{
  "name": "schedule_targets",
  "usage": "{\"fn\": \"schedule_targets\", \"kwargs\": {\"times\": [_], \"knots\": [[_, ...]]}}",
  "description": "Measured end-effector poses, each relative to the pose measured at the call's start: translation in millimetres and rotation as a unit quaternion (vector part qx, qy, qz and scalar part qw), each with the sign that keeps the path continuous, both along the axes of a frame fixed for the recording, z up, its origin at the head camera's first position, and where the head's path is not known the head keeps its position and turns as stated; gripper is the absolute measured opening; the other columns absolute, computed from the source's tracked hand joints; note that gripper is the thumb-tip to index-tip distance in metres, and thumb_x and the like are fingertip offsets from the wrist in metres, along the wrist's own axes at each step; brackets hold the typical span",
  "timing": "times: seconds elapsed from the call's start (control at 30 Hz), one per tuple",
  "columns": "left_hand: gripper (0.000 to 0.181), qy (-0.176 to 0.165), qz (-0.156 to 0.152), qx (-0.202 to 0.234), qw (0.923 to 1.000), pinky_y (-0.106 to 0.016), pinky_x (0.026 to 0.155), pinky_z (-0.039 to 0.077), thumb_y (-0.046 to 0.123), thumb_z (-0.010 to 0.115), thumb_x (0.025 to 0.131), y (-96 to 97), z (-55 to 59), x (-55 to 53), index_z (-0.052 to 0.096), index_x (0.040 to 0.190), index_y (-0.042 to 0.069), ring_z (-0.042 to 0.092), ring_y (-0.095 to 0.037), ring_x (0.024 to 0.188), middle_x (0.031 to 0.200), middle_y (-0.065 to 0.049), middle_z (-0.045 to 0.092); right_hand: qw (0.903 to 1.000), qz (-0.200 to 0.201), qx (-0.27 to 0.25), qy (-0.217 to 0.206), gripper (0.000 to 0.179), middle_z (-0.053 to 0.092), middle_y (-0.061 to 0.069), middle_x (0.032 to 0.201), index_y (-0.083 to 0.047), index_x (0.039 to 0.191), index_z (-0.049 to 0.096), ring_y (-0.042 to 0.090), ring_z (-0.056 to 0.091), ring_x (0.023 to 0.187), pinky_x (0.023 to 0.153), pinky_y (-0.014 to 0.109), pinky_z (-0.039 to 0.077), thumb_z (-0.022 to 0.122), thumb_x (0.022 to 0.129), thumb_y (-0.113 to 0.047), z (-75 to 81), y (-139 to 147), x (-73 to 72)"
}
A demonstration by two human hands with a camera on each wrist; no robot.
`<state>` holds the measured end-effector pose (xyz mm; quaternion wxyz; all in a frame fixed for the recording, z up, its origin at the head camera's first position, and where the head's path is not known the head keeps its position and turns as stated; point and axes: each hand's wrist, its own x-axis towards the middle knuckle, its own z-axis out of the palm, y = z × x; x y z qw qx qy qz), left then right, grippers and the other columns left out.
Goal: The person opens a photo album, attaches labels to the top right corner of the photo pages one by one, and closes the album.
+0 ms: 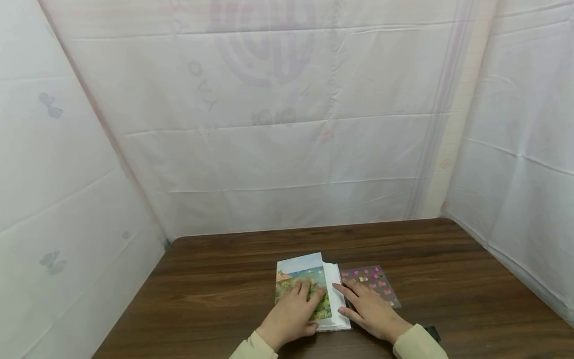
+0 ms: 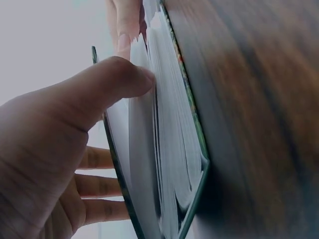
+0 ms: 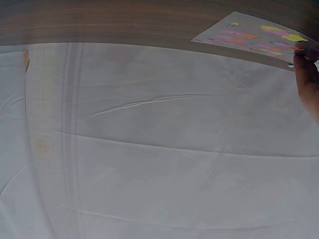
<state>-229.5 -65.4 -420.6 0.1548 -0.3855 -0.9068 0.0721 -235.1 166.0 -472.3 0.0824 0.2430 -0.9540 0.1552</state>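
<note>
A notebook point(image 1: 299, 264) with a painted seaside and greenery picture on its cover lies on the table, the cover partly raised over white pages point(image 1: 333, 279). My left hand point(image 1: 289, 314) holds the cover: in the left wrist view, its thumb point(image 2: 134, 79) lies at the page edges and its other fingers are on the cover's outer side. My right hand point(image 1: 372, 311) reaches over the notebook's right edge with fingers extended, index and thumb tips at the pages. Partly under that hand is a clear sticker sheet point(image 1: 381, 285) with pink, orange and yellow pieces.
The dark wood-grain table point(image 1: 215, 289) extends around the notebook. Pale printed cloth point(image 1: 269, 159) hangs behind it and along both sides. A small dark item point(image 1: 433, 333) shows beside the right sleeve cuff.
</note>
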Motion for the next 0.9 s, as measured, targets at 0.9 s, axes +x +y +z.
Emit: {"fn": "schedule_targets", "kwargs": {"times": [0.9], "knots": [[0.075, 0.079, -0.082, -0.061, 0.9916, -0.022, 0.046, 0.048, 0.039, 0.059, 0.084, -14.2, 8.5, 3.0, 0.014, 0.143, 0.035, 0.065, -0.026, 0.091, 0.133, -0.014, 0.046, 0.9985, 0.024, 0.048, -0.003, 0.052, 0.037, 0.011, 0.142, -0.042, 0.136, 0.031, 0.036, 0.038, 0.128, 0.097, 0.060, 0.033, 0.030, 0.088, -0.061, 1.9, -1.5, 4.8]]}}
